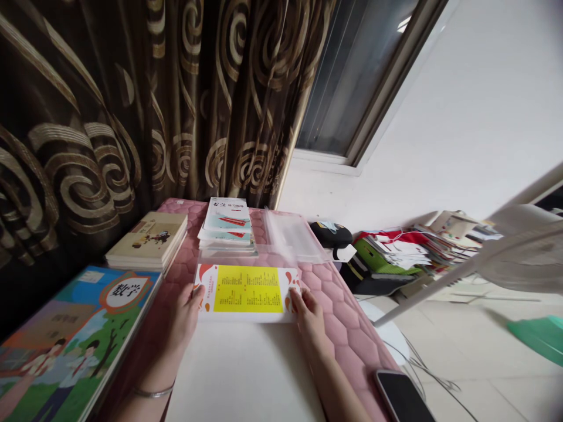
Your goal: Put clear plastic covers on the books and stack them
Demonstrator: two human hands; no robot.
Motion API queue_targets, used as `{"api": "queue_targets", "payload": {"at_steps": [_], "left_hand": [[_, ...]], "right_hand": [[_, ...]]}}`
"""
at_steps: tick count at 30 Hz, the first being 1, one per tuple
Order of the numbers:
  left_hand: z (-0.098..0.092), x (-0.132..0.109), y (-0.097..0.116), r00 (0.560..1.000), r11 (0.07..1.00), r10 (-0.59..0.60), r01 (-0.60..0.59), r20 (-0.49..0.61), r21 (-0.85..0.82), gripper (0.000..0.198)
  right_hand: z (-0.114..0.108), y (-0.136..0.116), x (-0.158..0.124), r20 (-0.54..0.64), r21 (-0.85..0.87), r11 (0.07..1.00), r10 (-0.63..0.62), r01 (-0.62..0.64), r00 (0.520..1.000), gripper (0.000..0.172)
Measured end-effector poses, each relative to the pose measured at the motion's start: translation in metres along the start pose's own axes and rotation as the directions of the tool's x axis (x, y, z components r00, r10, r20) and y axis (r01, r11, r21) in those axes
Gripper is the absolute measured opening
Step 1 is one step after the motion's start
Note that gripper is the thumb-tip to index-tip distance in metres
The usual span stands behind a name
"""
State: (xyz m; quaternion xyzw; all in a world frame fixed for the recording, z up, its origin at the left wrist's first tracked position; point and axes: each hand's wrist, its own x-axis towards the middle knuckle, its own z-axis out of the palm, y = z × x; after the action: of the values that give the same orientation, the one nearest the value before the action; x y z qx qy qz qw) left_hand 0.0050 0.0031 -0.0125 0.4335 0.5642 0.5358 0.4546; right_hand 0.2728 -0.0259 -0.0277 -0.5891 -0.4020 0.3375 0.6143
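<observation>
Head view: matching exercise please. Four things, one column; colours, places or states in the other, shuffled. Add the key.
Things
1. Strip
2. Phone
3. Curtain
4. Maths book

Colours, places, states
A. Brown with pale swirls
B. Left of the left hand, blue and green cover
C. Pinched at its two ends, yellow panel in the middle
D. Dark screen, right of the right hand

Pairs
1-C
2-D
3-A
4-B
</observation>
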Motion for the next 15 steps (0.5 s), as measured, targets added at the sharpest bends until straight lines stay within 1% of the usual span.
{"api": "queue_targets", "payload": {"at_steps": [3, 5, 9, 12, 15], "left_hand": [[0.0, 0.001, -0.002, 1.0, 1.0, 0.002, -0.002, 0.016, -0.012, 0.049], [0.0, 0.002, -0.003, 1.0, 1.0, 0.006, -0.006, 0.007, -0.001, 0.05], [0.0, 0.002, -0.004, 1.0, 1.0, 0.021, -0.022, 0.014, 0.012, 0.05], [-0.001, 0.004, -0.007, 0.998, 0.996, 0.056, -0.054, -0.023, 0.07, 0.049], [-0.002, 0.005, -0.009, 0.997, 0.992, 0.062, -0.057, -0.046, 0.108, 0.048]], "right_hand": [[0.0, -0.002, -0.001, -0.017, 0.012, 0.999, 0.047, -0.047, 0.999, 0.049], [0.001, -0.003, -0.001, -0.019, 0.011, 0.998, 0.055, -0.055, 0.998, 0.05], [0.001, 0.0, 0.001, -0.026, 0.001, 0.999, 0.035, -0.034, 0.999, 0.051], [0.001, 0.005, 0.002, -0.024, -0.001, 1.0, 0.022, -0.022, 0.999, 0.05], [0.001, 0.008, 0.003, -0.016, 0.002, 1.0, 0.011, -0.011, 1.0, 0.047]]}}
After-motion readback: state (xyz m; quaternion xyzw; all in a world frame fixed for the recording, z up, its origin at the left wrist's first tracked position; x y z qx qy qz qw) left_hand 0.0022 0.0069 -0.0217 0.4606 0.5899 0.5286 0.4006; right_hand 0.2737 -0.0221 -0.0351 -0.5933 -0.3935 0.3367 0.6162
